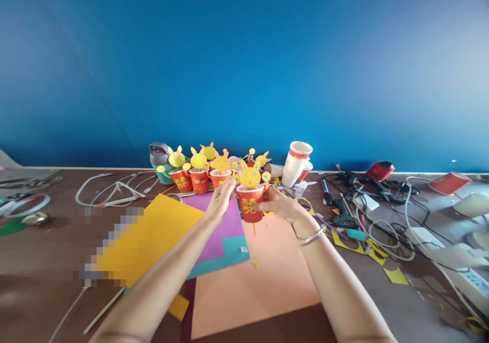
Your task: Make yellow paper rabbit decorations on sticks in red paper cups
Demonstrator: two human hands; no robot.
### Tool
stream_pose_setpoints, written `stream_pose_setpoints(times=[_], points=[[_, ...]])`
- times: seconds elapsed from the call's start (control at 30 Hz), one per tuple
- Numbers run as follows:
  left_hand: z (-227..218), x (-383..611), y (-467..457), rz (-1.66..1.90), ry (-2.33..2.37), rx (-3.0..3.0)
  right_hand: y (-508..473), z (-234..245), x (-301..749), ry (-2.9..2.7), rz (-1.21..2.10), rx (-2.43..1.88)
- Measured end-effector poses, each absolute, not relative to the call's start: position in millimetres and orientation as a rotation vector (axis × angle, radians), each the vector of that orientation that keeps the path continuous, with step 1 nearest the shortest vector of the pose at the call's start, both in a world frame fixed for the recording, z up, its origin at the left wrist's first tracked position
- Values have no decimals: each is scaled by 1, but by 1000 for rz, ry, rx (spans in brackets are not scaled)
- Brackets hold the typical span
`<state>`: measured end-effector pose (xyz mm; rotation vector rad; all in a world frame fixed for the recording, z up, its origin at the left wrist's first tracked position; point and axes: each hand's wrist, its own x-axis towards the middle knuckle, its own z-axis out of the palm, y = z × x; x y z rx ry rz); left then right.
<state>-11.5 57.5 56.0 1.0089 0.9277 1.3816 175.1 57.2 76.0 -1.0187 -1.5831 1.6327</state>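
Observation:
My right hand (280, 206) grips a red paper cup (250, 211) with yellow characters, its fingers around the cup's right side. A yellow paper animal head (250, 177) with pointed ears rises from the cup, and a small yellow disc (266, 177) with a heart sticks out on the right. My left hand (221, 201) is at the cup's left side, fingers drawn together near the rim; what lies between its fingertips cannot be made out. Behind my left hand stand similar decorated cups, among them a red cup (199, 182) with a yellow head.
Under my hands lie peach paper (260, 276), purple paper (214, 215) and yellow paper (153, 236). Stacked white cups (293, 167) lean near the blue wall. At right are a glue gun (346, 213), tangled cables, paper scraps and a power strip (471, 282). White cable (114, 192) coils at left.

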Motion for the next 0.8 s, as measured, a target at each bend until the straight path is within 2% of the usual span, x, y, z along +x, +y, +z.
stream_pose_setpoints(times=[0.37,0.8], points=[[67,-8,48,1229,806,1402,59,76,176,-1549,1664,-1020],[58,-5,49,1143,765,1273,58,78,179,-1627,1574,-933]])
